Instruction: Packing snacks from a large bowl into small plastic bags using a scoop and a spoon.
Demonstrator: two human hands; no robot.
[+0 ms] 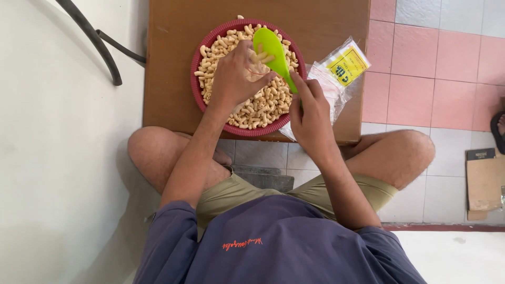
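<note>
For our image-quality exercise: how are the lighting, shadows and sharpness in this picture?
Head view: soft, even daylight; faint shadow beneath the red basket; mild glare on the plastic bags; green scoop and both hands sharp, no motion blur; slight wide-angle stretch at the edges.

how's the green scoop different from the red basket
The scoop is bright green and smooth; the basket is dark red with a ribbed rim. The scoop is small and long, gripped by the right hand and tilted over the snacks; the basket is wide and round and sits flat on the brown table. The left hand reaches into the basket beside the scoop. Both hold the curled snacks.
</note>
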